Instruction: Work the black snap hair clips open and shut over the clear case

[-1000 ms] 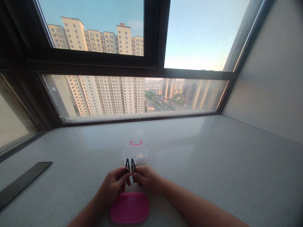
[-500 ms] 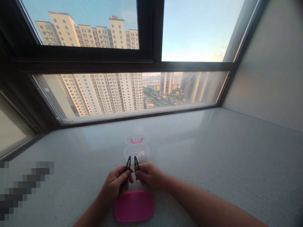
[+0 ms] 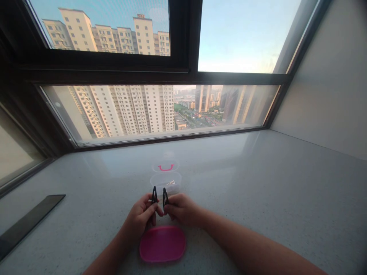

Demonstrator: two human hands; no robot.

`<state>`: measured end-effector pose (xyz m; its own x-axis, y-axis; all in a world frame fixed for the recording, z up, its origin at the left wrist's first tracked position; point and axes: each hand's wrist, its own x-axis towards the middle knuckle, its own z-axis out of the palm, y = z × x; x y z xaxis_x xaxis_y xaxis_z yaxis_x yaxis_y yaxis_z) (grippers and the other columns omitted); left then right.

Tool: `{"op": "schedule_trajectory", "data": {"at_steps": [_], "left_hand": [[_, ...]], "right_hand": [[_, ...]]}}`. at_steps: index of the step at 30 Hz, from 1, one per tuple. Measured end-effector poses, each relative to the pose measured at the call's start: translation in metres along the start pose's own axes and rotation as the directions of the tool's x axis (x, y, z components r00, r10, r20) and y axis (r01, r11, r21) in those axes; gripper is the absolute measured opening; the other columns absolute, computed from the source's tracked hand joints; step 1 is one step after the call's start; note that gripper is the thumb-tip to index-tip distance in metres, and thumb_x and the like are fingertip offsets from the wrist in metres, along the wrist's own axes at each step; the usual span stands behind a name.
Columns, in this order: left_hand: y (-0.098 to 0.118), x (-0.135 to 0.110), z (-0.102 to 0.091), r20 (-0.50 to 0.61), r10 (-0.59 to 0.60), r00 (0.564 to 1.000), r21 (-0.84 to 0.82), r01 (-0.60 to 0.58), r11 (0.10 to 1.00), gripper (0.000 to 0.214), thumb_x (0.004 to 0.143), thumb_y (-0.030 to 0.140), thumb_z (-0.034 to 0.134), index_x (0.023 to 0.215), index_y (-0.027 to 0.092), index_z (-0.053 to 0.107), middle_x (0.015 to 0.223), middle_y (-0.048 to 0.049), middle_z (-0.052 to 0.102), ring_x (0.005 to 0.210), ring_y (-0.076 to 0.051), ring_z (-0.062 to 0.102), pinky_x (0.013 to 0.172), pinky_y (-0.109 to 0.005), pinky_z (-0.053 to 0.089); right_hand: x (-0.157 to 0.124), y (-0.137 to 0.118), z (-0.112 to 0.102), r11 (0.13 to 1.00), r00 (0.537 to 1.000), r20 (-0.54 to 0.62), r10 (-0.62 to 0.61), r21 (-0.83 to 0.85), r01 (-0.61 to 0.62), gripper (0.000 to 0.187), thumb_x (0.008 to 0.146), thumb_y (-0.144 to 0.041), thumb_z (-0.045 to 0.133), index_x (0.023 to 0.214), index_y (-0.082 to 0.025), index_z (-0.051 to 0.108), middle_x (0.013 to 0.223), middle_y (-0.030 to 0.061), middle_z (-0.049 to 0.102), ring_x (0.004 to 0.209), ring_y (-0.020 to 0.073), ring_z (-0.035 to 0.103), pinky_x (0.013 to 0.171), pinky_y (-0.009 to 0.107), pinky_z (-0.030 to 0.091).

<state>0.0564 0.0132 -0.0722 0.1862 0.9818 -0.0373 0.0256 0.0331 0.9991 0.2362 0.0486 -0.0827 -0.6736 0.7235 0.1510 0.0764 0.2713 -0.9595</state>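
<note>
Window (image 3: 177, 78) ahead, black clips (image 3: 154, 190) (image 3: 164, 192) jut upward from both hands (image 3: 141, 214) (image 3: 183, 209)

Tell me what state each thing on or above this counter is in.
Left hand: pinching left clip.
Right hand: pinching right clip.
Left clip: raised, roughly upright.
Right clip: raised, roughly upright, apart from left clip.
Clear container: appears open; thin pale items inside.
Pink tray: lying flat.
Dark strip: lying flat.
Pink handle: beyond the container.

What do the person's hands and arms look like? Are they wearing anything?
The left hand and right hand are ordinary five-fingered hands without gloves. The left forearm and right forearm show no sleeves, watch or bracelet. Some fingers are partly hidden, so I can't rule out rings.
</note>
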Motion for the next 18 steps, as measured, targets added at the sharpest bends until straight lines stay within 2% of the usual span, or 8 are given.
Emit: {"op": "schedule_trajectory", "data": {"at_steps": [18], "left_hand": [[-0.0002,0.0001,0.0,-0.009,0.021,1.0,0.029,-0.02,0.999,0.026,0.076,0.037,0.058,0.086,0.015,0.05,0.069,-0.0042,0.067,0.049,-0.011,0.053,0.045,-0.021,0.036]], "right_hand": [[-0.0004,-0.0027,-0.0011,0.999,1.0,0.013,-0.004,0.04,0.004,0.018,0.081,-0.021,0.05,0.067,-0.012,0.056,0.053,-0.0031,0.048,0.046,0.0062,0.038,0.044,0.017,0.029]]}}
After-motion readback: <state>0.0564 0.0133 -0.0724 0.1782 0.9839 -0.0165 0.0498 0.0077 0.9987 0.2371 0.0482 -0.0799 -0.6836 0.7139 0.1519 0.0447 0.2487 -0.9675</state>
